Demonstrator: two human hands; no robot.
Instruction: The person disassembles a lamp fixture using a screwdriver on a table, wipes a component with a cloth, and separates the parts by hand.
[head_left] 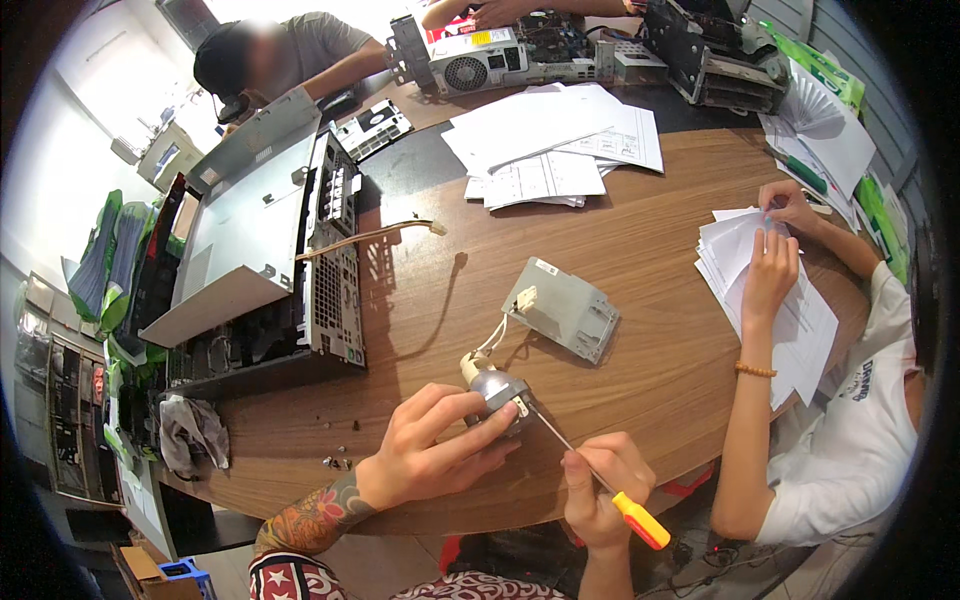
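My left hand (430, 445) is closed round a projector lamp (492, 386) with a rounded silvery reflector, a cream base and a dark rim. Two pale wires run from its base to a white plug (525, 299), which rests on a flat grey plate (565, 315) with a slotted edge. In my right hand (605, 485) is a screwdriver (640, 521) with a yellow and red handle. Its thin shaft slants up to the left, and its tip meets the lamp's rim beside my left fingers. Exactly what the tip touches is too small to tell.
At left stands an opened computer case (250, 250), a cable (400, 226) sticking out of it. Small screws (338, 463) and a grey cloth (194, 436) lie near the front edge. Papers (560, 130) are at the back. A co-worker's hands (770, 265) handle sheets at right; more electronics stand behind.
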